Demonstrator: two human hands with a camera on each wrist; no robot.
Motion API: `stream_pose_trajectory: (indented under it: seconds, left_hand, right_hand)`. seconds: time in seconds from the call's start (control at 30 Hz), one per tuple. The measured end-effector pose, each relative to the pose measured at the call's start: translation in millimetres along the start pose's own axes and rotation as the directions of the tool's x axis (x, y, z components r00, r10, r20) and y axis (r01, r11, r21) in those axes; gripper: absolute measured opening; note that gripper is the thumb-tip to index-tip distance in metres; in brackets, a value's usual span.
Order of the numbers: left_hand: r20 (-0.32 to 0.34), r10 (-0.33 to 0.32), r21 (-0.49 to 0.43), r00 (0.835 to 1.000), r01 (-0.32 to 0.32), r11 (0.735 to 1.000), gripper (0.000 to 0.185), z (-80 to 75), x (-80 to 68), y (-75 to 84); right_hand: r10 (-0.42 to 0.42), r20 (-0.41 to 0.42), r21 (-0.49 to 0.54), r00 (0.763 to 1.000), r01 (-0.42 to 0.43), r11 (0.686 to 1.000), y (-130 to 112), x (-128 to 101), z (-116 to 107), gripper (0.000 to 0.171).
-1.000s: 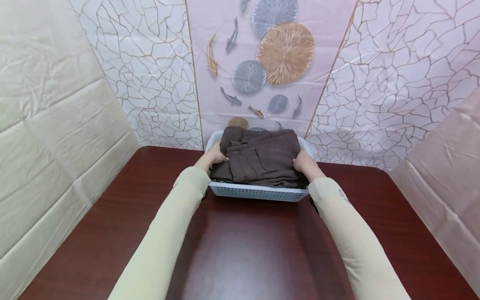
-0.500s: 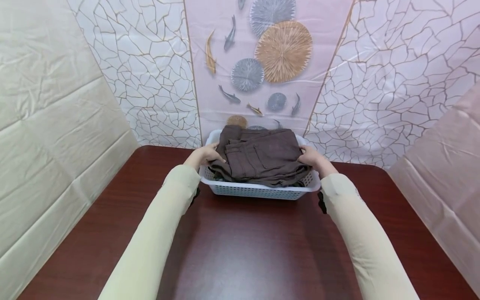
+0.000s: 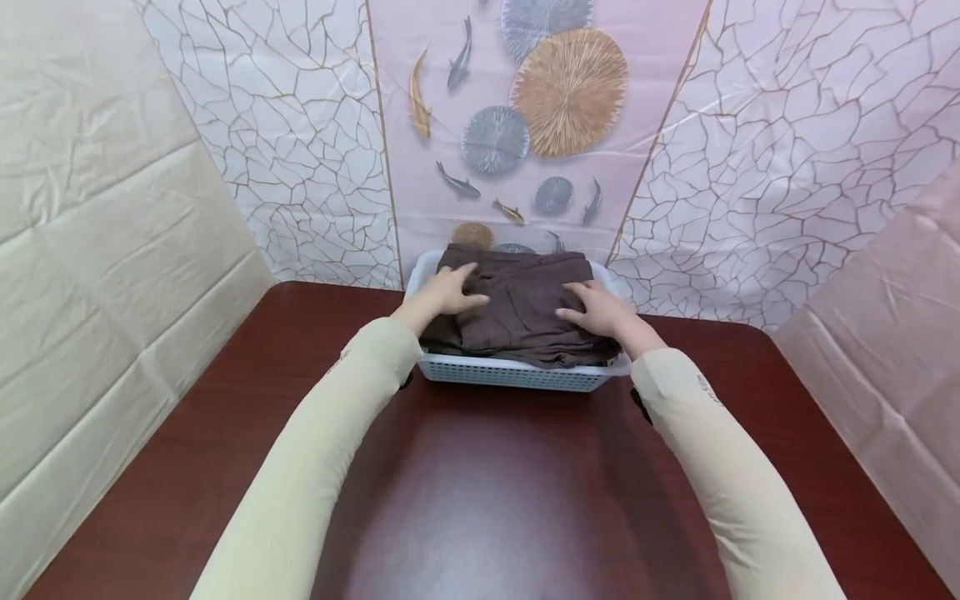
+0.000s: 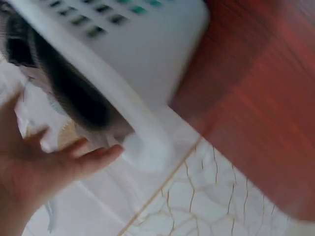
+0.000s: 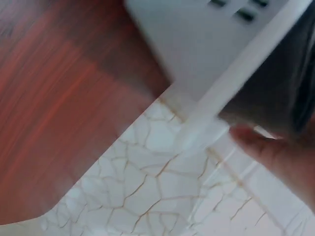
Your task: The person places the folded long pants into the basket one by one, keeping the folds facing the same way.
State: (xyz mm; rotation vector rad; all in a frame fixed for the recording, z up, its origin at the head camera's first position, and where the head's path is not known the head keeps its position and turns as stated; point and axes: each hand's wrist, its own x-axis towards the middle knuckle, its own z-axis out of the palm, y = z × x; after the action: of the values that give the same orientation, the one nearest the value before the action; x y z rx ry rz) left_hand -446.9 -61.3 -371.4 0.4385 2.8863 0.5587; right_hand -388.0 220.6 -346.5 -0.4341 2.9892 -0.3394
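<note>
Folded dark brown trousers lie in a pale blue plastic basket with perforated sides, at the far edge of the table. Over their left part is my left hand, fingers spread and thumb pointing inward. My right hand is over the right part, its fingers extended toward the middle. In the left wrist view the left hand shows loose, apart fingers beside the basket's rim. The right wrist view catches the right hand near the dark cloth, blurred.
The basket stands on a dark red-brown table close to the back wall covering, printed with crackle lines, fish and round shapes. Cream fabric panels flank both sides.
Both hands have let go of the trousers' side edges and moved inward and up over the top. The trousers now look flatter and sit lower in the basket.
</note>
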Motion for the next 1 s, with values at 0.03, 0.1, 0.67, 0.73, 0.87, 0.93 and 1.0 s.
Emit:
stream_pose_trajectory:
  seconds: [0.03, 0.1, 0.67, 0.73, 0.87, 0.93, 1.0]
  left_hand:
    - [0.059, 0.026, -0.016, 0.998, -0.025, 1.0, 0.09, -6.0, -11.8, 11.9]
    - [0.199, 0.06, -0.011, 0.978, -0.059, 0.998, 0.095, -12.6, -30.1, 29.4]
    - [0.478, -0.047, 0.065, 0.877, 0.018, 0.998, 0.095, 0.5, -37.6, 43.7]
    - [0.486, -0.049, 0.055, 0.873, 0.025, 0.998, 0.095, 3.0, -36.8, 43.0]
    - [0.498, -0.053, 0.031, 0.865, 0.044, 0.999, 0.095, 6.8, -36.4, 42.8]
    - [0.489, -0.055, 0.026, 0.871, 0.048, 0.999, 0.095, 7.1, -36.4, 43.2]
    - [0.476, -0.06, 0.025, 0.878, 0.054, 0.998, 0.095, 6.3, -36.2, 43.2]
  right_hand:
    - [-0.012, 0.033, -0.019, 0.999, 0.013, 1.0, -9.6, -3.3, -1.8, 0.068]
    - [-0.004, 0.126, -0.054, 0.992, 0.011, 0.999, -21.3, -5.0, -0.5, 0.071]
    - [0.061, 0.339, 0.025, 0.939, -0.074, 0.997, -24.7, 6.8, 21.4, 0.077]
    - [0.07, 0.354, 0.024, 0.933, -0.084, 0.996, -23.2, 8.3, 23.5, 0.077]
    - [0.082, 0.38, 0.024, 0.921, -0.099, 0.995, -19.1, 10.2, 27.5, 0.078]
    - [0.089, 0.385, 0.022, 0.919, -0.105, 0.994, -18.0, 11.1, 28.5, 0.078]
    - [0.094, 0.385, 0.02, 0.918, -0.111, 0.994, -18.9, 10.8, 28.3, 0.078]
